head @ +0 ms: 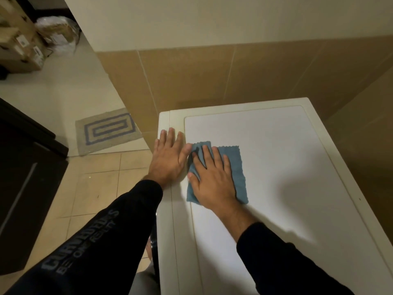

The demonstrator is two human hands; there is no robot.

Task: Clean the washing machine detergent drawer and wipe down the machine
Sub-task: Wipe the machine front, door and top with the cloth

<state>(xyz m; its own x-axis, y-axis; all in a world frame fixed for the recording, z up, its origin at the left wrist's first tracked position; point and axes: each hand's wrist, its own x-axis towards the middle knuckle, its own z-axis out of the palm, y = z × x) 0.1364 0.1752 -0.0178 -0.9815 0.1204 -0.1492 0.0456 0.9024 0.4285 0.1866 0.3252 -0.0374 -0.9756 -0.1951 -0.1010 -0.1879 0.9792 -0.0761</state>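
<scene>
1. Washing machine (276, 167): white top, set against the tiled wall.
2. Blue cloth (236, 167): spread flat on the top's left part.
3. Your right hand (209, 177): fingers straight, pressing the cloth.
4. Your left hand (168, 158): flat, resting on the top's left edge.

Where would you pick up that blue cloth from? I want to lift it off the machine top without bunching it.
Probably by the far right corner of the blue cloth, coming from the right. It lies flat on the washing machine top, the right hand presses its left part, and that zigzag-edged corner lies bare.
</scene>
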